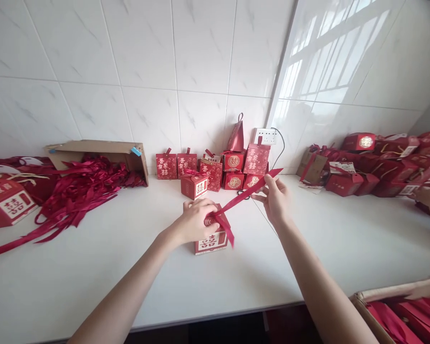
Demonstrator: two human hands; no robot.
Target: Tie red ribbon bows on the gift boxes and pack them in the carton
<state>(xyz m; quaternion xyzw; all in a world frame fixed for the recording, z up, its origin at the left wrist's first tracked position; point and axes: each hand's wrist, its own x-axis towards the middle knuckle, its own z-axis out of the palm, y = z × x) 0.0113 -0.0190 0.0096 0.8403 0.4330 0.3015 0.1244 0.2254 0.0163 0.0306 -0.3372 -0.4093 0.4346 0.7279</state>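
Left hand (197,220) pressed closed on red box (212,236), mid-bench near front edge | right hand (275,198) pinched ribbon (249,192) taut | risk: strong pull could tip box or slip ribbon.

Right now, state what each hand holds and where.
Left hand presses the red box's top; right hand pinches the ribbon near its free end.

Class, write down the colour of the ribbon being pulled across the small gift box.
Red. The ribbon matches the red gift box, seen best in the head view.
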